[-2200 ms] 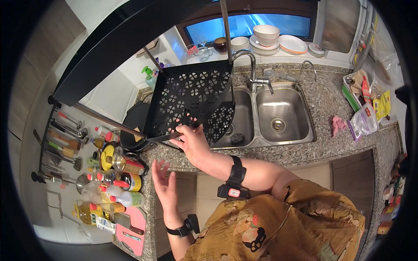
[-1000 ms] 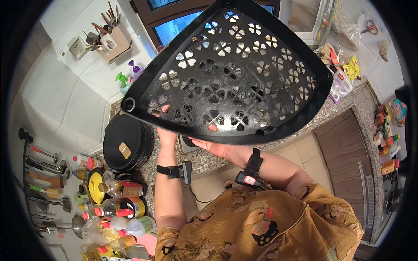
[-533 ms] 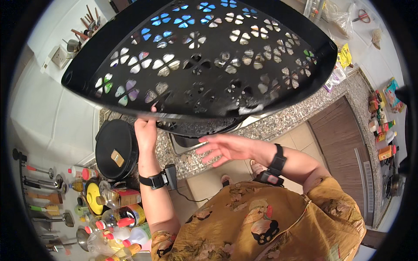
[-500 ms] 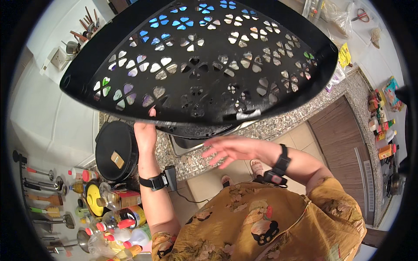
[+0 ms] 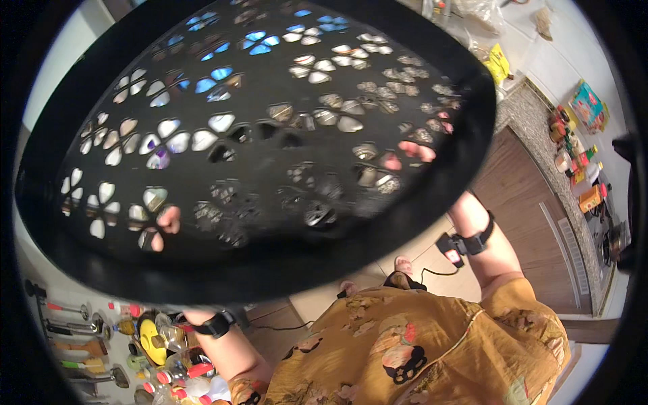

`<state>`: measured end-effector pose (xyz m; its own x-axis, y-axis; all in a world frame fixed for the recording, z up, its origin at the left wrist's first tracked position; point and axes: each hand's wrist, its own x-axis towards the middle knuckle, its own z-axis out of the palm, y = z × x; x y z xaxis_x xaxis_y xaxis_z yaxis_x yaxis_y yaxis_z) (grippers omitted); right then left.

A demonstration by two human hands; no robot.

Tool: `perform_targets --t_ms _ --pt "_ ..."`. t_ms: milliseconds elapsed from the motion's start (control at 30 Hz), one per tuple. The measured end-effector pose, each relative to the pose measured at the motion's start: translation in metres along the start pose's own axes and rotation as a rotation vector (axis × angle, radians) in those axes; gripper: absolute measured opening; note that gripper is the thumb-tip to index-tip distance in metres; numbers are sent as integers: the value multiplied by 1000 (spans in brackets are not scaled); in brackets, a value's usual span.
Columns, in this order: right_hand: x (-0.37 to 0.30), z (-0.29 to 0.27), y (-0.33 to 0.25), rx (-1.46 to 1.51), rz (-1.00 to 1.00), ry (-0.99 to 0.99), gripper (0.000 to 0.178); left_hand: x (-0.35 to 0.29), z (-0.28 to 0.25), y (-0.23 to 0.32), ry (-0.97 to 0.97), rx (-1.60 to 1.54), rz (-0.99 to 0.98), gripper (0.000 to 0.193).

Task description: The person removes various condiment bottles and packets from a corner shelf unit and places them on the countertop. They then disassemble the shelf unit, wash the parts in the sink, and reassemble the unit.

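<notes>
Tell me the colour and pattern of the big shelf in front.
The shelf is black, with a cut-out four-leaf clover pattern; best seen in the head view.

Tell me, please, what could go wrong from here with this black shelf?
The black shelf could tilt or slip: only fingers of the left grip and right grip show through its holes, so their hold is unclear. It hides much of the view, so it might bump something unseen. If dropped, it may hit the bottles at lower left.

We glimpse only bits of the left hand [image 5: 169, 219] and right hand [image 5: 418, 151] through the shelf [image 5: 256, 270]; their grip is hidden. The shelf's far side is cut off, its near rim blurred, the worktop [image 5: 536, 111] mostly hidden.
</notes>
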<state>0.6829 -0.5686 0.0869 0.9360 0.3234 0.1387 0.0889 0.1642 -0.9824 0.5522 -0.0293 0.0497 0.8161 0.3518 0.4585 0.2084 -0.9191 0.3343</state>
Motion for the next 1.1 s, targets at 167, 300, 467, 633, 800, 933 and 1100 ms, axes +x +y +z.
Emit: perform_targets --t_ms 167,300,467,633,800,933,1100 --pt "24 -8 11 -284 -266 -170 38 11 -64 115 170 -637 -257 20" --pt "37 -50 12 -341 -275 -266 56 3 -74 141 274 -610 -262 22" --pt "71 -203 83 -1081 -153 -30 62 0 -94 134 362 -513 -346 41" --pt "94 -299 127 -1363 197 9 70 -14 -100 188 417 -725 -498 42" --pt "118 -338 147 -1455 201 2 68 -5 -59 265 448 -890 -545 37" --pt "127 -360 172 -1614 353 -212 55 16 -26 357 313 -998 -577 32" --pt "114 -424 190 -1555 449 2 62 65 47 431 215 -1207 -506 25"
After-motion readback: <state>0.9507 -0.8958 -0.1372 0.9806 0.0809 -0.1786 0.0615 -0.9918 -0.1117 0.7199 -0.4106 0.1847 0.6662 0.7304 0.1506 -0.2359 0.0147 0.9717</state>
